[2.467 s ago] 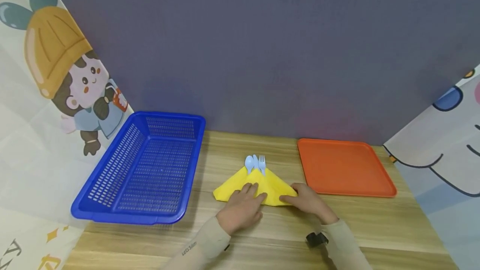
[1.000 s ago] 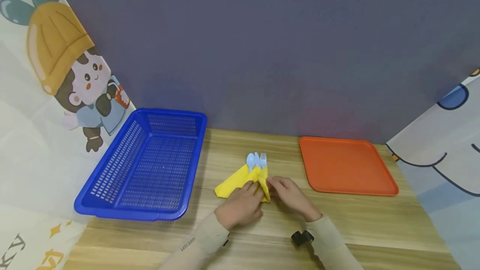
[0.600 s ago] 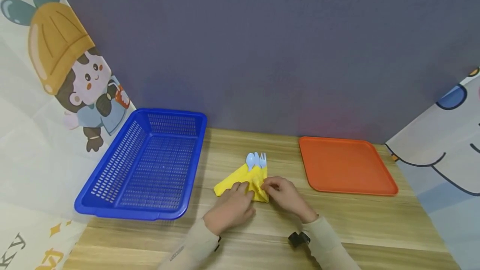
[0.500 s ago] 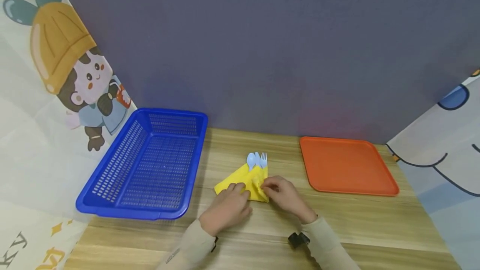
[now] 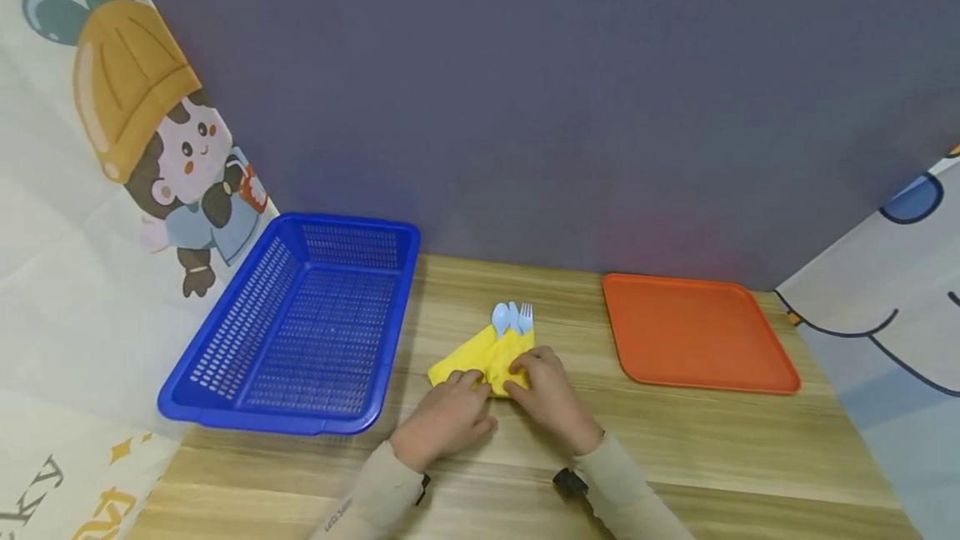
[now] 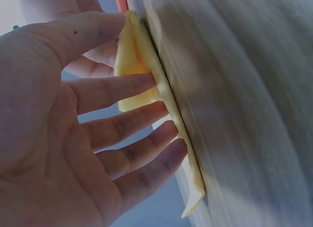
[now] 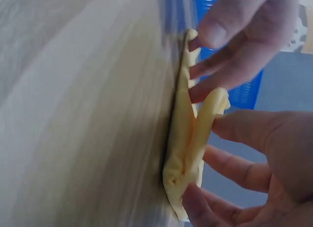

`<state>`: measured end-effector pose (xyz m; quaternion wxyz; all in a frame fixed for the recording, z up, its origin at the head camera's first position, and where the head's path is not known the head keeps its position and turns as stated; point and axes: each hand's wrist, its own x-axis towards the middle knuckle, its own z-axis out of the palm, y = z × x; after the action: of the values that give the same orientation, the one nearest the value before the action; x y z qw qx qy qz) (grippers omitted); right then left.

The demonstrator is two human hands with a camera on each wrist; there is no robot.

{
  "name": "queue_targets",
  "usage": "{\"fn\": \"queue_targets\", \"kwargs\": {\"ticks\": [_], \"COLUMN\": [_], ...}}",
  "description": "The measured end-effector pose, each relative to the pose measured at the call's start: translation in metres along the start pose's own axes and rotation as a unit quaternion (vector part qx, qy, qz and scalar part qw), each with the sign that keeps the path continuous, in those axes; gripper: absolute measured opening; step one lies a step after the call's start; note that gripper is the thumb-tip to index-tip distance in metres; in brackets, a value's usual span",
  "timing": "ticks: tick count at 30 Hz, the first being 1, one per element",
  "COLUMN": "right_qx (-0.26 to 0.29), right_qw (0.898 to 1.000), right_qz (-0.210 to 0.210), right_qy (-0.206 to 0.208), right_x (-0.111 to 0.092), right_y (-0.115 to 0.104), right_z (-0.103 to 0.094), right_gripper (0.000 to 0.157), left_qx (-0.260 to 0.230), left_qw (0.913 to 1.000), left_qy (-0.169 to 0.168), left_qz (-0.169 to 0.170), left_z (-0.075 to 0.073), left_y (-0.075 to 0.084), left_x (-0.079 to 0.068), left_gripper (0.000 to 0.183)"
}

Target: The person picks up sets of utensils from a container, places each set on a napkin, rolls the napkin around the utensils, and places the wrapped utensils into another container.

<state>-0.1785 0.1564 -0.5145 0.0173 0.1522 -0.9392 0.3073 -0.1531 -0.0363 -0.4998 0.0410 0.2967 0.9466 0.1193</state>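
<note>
In the head view a folded yellow napkin [image 5: 468, 354] lies on the wooden table. From its top poke the ends of a light blue spoon [image 5: 501, 317], knife [image 5: 513, 317] and fork [image 5: 527, 318]; their lower parts are hidden under the cloth. My left hand [image 5: 446, 419] presses the napkin's lower left part with fairly straight fingertips, lined along it in the left wrist view. My right hand [image 5: 551, 397] holds the folded right flap [image 7: 205, 119] between thumb and curved fingers. That flap stands partly raised in the right wrist view.
A blue perforated basket [image 5: 408, 298] stands to the left, and an orange tray [image 5: 701, 332] lies to the right. A dark grey panel [image 5: 525, 107] rises behind the wooden table [image 5: 675, 448]. Printed sheets [image 5: 67, 290] flank both sides.
The napkin's right corner has been folded leftward over the cutlery. My right hand has moved left with the flap, while my left hand has slid left and nearer to me.
</note>
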Motion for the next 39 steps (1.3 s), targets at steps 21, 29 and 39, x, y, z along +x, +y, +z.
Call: {"fn": "queue_targets", "kwargs": {"ticks": [21, 29, 39], "right_qx": [-0.140, -0.154, -0.154], "right_qw": [0.989, 0.987, 0.987], "right_qz": [0.004, -0.005, -0.008], "right_qy": [0.043, 0.049, 0.041], "right_x": [0.002, 0.004, 0.005], "right_y": [-0.021, -0.022, -0.020], "right_z": [0.014, 0.014, 0.015], "right_gripper": [0.034, 0.037, 0.041], "left_qx": [-0.035, 0.026, 0.032], "left_qw": [0.9991, 0.9871, 0.9759], "left_qy": [0.024, 0.104, 0.157], "left_qz": [-0.006, -0.119, -0.148], "left_z": [0.000, 0.000, 0.005], "left_y": [-0.003, -0.007, -0.018], "left_x": [-0.004, -0.006, 0.000], "left_gripper": [0.032, 0.036, 0.048]}}
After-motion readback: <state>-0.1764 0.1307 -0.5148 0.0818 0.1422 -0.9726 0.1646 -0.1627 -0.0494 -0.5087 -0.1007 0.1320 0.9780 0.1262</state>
